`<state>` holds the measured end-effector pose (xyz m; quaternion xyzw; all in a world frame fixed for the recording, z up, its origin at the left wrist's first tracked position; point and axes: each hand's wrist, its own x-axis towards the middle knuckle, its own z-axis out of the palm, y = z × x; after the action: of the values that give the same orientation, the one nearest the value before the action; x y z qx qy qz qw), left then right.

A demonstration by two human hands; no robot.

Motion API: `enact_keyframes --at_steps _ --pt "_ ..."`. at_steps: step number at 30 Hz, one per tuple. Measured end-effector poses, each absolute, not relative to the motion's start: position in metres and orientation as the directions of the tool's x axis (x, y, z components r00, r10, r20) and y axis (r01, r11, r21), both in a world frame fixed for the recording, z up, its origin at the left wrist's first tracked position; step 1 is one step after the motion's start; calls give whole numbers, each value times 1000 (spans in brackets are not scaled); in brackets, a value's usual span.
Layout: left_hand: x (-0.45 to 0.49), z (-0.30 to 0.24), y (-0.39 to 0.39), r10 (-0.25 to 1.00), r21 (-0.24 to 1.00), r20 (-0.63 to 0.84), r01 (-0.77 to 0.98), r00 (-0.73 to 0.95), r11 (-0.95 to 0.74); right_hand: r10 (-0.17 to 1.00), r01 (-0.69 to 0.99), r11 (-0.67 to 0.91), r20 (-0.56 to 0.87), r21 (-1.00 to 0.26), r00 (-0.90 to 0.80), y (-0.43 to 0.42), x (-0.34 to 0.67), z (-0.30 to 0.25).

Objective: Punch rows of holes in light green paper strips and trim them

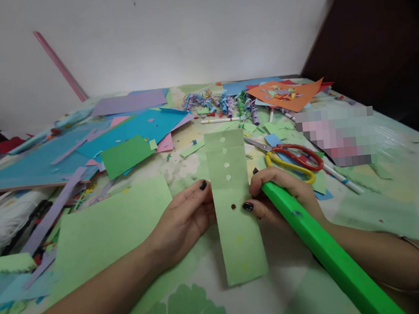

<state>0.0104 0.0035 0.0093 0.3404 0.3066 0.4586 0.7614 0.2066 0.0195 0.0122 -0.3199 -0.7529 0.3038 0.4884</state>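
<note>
A pale green paper strip (235,223) stands upright in front of me, with a row of small holes down its upper half and one darker hole lower down. My left hand (190,213) pinches its left edge, thumb at the side and fingers partly hidden behind. At the right edge, the thumb of my right hand (283,194) presses on the strip. The same hand grips a long bright green bar-like tool (322,250), which slants toward the lower right; its far end is hidden, so its kind is unclear.
Scissors (294,158) with red and yellow handles lie beyond my right hand. A large light green sheet (109,231) lies at left, near blue sheets (129,135). Curled paper pieces (222,101) and an orange sheet (285,95) are at the back. A pixelated package (341,139) sits right.
</note>
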Motion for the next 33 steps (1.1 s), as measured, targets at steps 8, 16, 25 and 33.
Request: enact_keyframes --at_steps 8,16,25,33 --pt "6 10 2 871 818 -118 -451 477 357 790 185 594 523 -783 -321 21 207 9" --pt "7 13 0 811 753 -70 -502 581 425 771 188 618 544 -763 -331 20 207 11" --pt "7 10 3 875 819 -122 -450 469 356 768 185 626 557 -758 -316 20 206 11" --pt "7 9 3 909 858 -129 -415 396 303 769 211 628 556 -749 -315 20 207 10"
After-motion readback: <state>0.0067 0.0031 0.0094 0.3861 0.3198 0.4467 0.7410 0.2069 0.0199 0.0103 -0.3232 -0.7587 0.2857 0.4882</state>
